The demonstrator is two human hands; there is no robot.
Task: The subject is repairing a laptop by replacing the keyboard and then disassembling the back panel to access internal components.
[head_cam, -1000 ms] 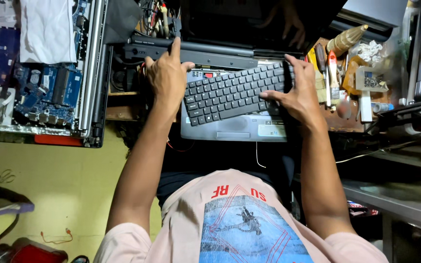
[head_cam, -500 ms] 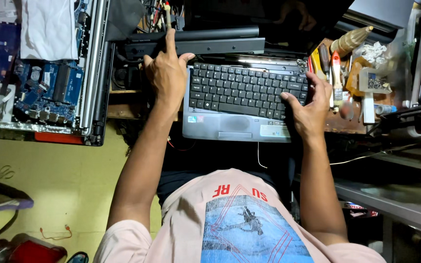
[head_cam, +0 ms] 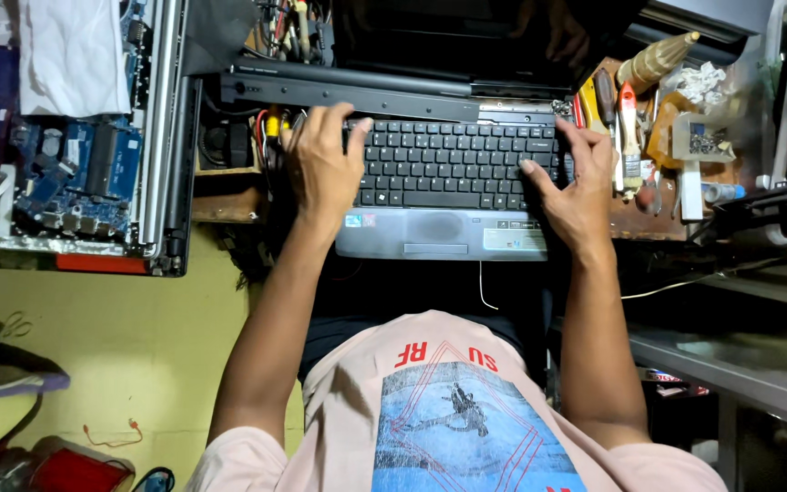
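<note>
Pale pink short-sleeved T-shirt (head_cam: 448, 401) with a blue square print.

Matt black plastic laptop keys (head_cam: 453, 164), smooth silver palmrest (head_cam: 439, 232), glossy blue circuit board (head_cam: 75, 173), worn wood shelf (head_cam: 225, 205).
</note>
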